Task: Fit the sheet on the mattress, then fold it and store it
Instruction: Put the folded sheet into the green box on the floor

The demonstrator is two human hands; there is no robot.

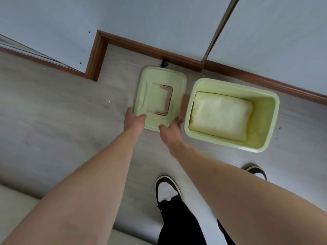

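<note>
Reaching down together, both hands meet the near edge of the pale green lid (160, 98), which lies flat on the grey floor (53, 121). The left hand (134, 121) curls over the lid's near left corner, thumb on top, the other fingers hidden beneath the rim, so it looks to be grasping the lid. The right hand (170, 131) touches the near right edge with fingers spread; whether it has closed on the rim I cannot tell. Beyond the grip, a pink handle (165, 99) sits in the lid's recess. Just right of the hands stands the open green bin (265, 142), with the folded sheet (221, 117) lying inside on its bottom. Behind both runs a brown skirting board (177, 58), with a small dark object there too blurred to identify
</note>
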